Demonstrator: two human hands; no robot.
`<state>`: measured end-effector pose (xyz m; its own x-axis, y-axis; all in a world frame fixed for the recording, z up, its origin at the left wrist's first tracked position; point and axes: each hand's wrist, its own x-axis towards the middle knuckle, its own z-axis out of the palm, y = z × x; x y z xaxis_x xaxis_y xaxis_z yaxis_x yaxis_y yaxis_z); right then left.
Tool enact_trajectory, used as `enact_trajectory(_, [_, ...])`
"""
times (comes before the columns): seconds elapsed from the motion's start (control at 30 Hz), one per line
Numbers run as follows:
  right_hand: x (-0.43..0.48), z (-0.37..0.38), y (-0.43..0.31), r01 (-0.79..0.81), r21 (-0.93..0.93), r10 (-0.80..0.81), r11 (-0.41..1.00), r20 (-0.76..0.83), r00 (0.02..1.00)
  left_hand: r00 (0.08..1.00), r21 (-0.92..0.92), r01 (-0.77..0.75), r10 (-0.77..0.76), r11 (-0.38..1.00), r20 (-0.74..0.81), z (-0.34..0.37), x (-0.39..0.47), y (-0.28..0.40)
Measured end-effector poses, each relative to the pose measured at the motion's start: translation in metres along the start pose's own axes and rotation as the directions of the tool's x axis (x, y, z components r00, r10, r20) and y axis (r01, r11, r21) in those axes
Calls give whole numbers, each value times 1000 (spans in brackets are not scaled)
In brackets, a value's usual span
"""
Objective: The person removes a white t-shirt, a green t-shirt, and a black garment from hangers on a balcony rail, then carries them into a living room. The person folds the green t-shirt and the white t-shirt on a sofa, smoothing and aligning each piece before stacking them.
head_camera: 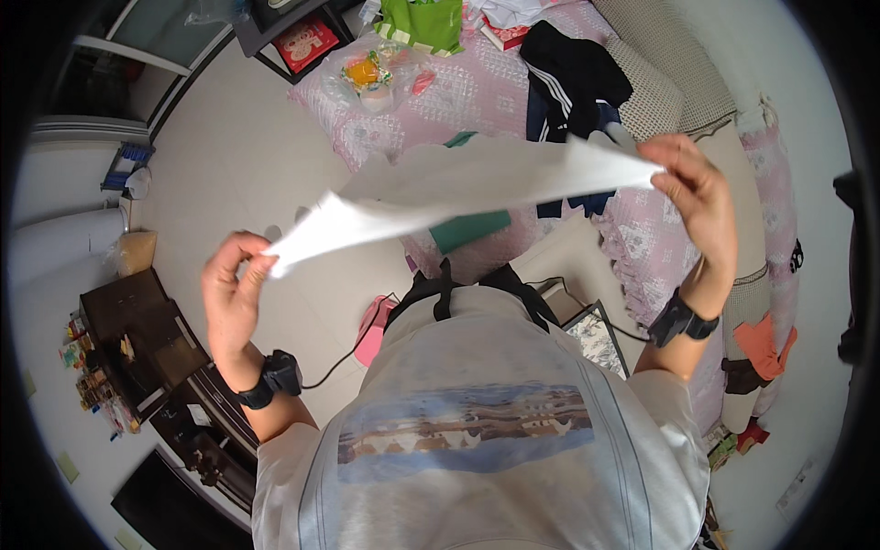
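Observation:
A white cloth (440, 182) is stretched in the air between my two hands, its fabric sagging away from me. My left hand (237, 289) pinches one corner between thumb and fingers. Higher up on the right, my right hand (694, 189) grips the opposite corner. The near edge looks bright and slightly blurred. Beneath the cloth, a green folded piece (471, 230) lies on the pink patterned sofa cover (481, 89), partly hidden. Just beyond the cloth rests a black garment with white stripes (574, 75).
A clear plastic bag (375, 75) with packaged items and a green bag (423, 24) sit on the sofa cover. Patterned cushions (643, 89) line the right. A pink stool (371, 330) stands near my legs. Dark cabinets (141, 337) are at left. Cables run from both wrist straps.

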<state>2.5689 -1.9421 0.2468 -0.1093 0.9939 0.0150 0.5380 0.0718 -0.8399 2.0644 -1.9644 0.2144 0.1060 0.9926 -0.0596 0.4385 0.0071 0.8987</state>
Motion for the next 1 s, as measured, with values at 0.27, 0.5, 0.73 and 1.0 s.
enact_trajectory(0.27, [-53, -10, 13, -127, -250, 110, 960, -81, 991, 878, 47, 145, -150, 988, 454, 35, -24, 0])
enact_trajectory(0.5, [-6, -18, 39, -115, -310, 99, 944, -69, 993, 823, -57, 228, -162, 972, 544, 64, -3, -22])
enact_trajectory(0.73, [114, 90, 224, -300, -72, 305, 951, 77, 949, 907, 40, 361, -361, 932, 219, 150, 72, -189])
enact_trajectory(1.0, [194, 284, 463, -285, 9, 283, 958, 84, 955, 907, 94, 401, -409, 911, 101, 249, 154, -472])
